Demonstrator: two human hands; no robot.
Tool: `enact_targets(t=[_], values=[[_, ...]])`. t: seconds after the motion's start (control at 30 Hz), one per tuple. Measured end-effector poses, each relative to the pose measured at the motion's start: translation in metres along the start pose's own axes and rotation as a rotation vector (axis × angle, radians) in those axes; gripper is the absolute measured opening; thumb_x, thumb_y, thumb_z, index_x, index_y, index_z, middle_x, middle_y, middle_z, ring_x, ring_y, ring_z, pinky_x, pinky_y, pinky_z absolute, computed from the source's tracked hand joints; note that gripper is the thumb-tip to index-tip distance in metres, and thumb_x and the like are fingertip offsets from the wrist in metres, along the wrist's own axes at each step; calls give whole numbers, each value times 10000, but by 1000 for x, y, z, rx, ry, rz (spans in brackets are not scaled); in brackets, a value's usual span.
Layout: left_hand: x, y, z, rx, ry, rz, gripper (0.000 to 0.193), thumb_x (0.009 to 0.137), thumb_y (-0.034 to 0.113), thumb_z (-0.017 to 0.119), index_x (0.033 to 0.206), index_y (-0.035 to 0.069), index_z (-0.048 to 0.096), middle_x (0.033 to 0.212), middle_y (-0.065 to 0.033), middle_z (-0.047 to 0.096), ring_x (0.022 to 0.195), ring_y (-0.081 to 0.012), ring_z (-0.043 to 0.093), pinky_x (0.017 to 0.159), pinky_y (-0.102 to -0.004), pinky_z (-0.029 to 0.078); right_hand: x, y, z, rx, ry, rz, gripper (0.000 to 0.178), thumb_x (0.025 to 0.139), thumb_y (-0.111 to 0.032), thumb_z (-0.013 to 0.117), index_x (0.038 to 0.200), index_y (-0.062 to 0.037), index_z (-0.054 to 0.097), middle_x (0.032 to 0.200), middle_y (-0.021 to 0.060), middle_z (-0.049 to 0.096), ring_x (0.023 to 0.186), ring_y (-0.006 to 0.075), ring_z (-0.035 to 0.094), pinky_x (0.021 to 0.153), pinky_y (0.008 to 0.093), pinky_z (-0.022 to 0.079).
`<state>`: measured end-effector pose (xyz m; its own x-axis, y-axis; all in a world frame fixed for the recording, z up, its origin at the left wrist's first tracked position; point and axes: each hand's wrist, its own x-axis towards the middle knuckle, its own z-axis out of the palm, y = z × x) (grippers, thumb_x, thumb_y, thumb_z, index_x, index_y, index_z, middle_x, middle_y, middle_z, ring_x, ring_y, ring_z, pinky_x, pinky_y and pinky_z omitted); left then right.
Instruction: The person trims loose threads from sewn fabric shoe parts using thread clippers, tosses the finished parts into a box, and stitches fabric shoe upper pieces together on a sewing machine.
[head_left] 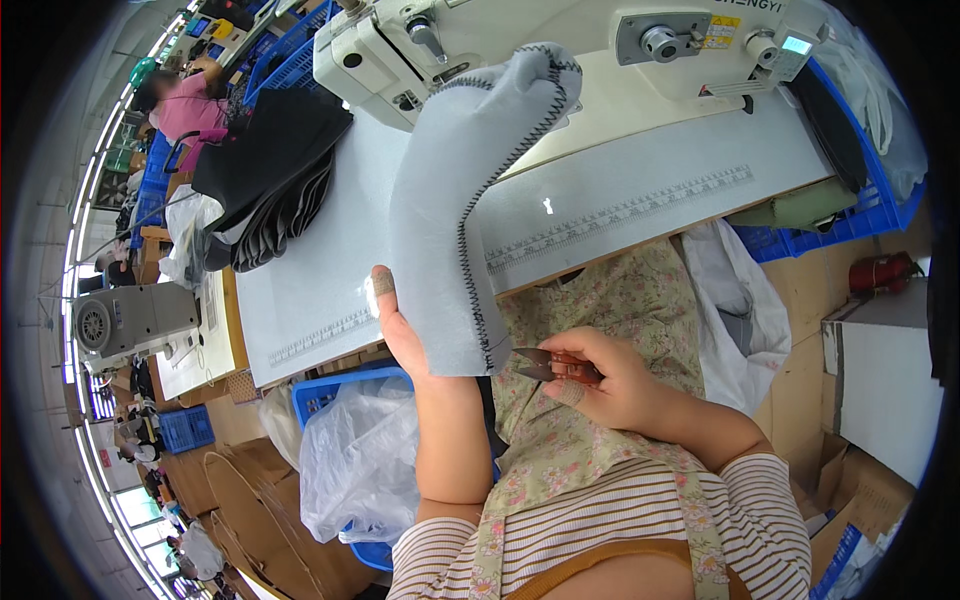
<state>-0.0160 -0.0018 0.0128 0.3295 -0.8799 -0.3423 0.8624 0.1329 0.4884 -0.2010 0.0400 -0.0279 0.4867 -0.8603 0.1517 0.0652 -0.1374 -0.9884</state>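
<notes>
A light grey felt boot liner (432,215), sock-shaped with dark zigzag stitching down its seam, stands upright in front of me. My left hand (402,338) holds it near its lower end; the taped thumb shows at its left side, while the other fingers are hidden behind the felt. In my right hand (622,375) is a pair of thread snips (568,367) with reddish handles, and its thumb is taped too. The dark blades point left, close beside the liner's lower seam end. Whether they touch the felt or a thread, I cannot tell.
A white sewing machine (590,100) stands on the pale table (610,215), behind the liner. Stacked black pieces (285,180) hang at the table's left. A blue crate (318,395) holding clear plastic bags sits below; another blue crate (905,215) is at right. A person (190,105) sits far left.
</notes>
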Motion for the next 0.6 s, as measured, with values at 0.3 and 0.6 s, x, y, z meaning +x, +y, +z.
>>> enact_targets(t=[0.3, 0.6], values=[[8, 5, -25, -58, -154, -28, 503, 966, 429, 396, 1187, 0, 536, 1101, -134, 613, 957, -249, 613, 810, -347, 521, 6, 3, 12, 191, -53, 88, 385, 836, -153, 709, 1143, -15, 522, 866, 37, 607, 763, 70, 554, 697, 221, 466], [-4, -2, 2, 176, 84, 125, 429, 1002, 347, 374, 1118, -19, 566, 971, -98, 645, 797, -177, 630, 675, -285, 529, 8, 0, 13, 246, -86, 100, 362, 849, -147, 694, 1132, -3, 519, 887, 41, 598, 800, 69, 548, 722, 216, 460]])
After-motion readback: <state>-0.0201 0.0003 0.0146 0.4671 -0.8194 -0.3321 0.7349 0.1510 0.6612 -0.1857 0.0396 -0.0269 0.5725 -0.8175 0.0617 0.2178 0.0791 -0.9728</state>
